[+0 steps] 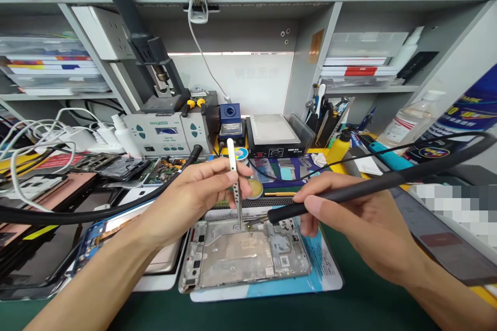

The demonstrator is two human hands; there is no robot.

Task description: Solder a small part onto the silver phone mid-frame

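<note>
while the left hand (pixel 202 191) pinches tweezers (pixel 235 186) upright, tips on the open phone (pixel 240 256), the right hand (pixel 349 217) grips a soldering iron (pixel 349 190) lying sideways, its tip just beside them.

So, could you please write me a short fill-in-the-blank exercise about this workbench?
1. The left hand holds white ____ upright.
2. The right hand grips the soldering iron by its ____ handle.
3. Both tool tips meet over an opened ____ lying on the mat.
4. The squeeze bottle behind the right hand is ____.
Missing: tweezers, black, phone, yellow.
</note>
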